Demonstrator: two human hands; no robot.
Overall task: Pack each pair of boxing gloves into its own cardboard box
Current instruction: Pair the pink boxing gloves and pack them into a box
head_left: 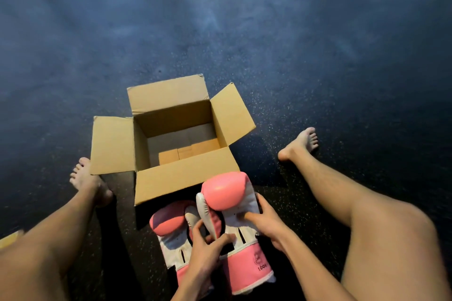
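Item: pair of pink-and-white boxing gloves, palm side up, cuffs toward the person. The raised glove (227, 193) is held from both sides. The right hand (266, 222) clasps its outer edge, thumb laid across the white palm and fingers wrapped behind. The left hand (208, 249) grips its inner side, fingers curled about the white thumb piece, thumb over the dark slot near the cuff. Both grips are narrow and closed on this glove. Its pink padded tip lies beyond the two hands and overlaps the near flap of the cardboard box (171, 178). The second glove (168, 227) lies just left of the left hand's grip, flat on the dark speckled floor (293, 105); it touches the held glove and no hand holds it. The box stands directly ahead of the grip with all four flaps folded outward and its bottom flaps visible inside. Bare legs (342, 190) flank the hands on either side. A cardboard corner (9, 239) shows far left of the grip, at the picture's edge.
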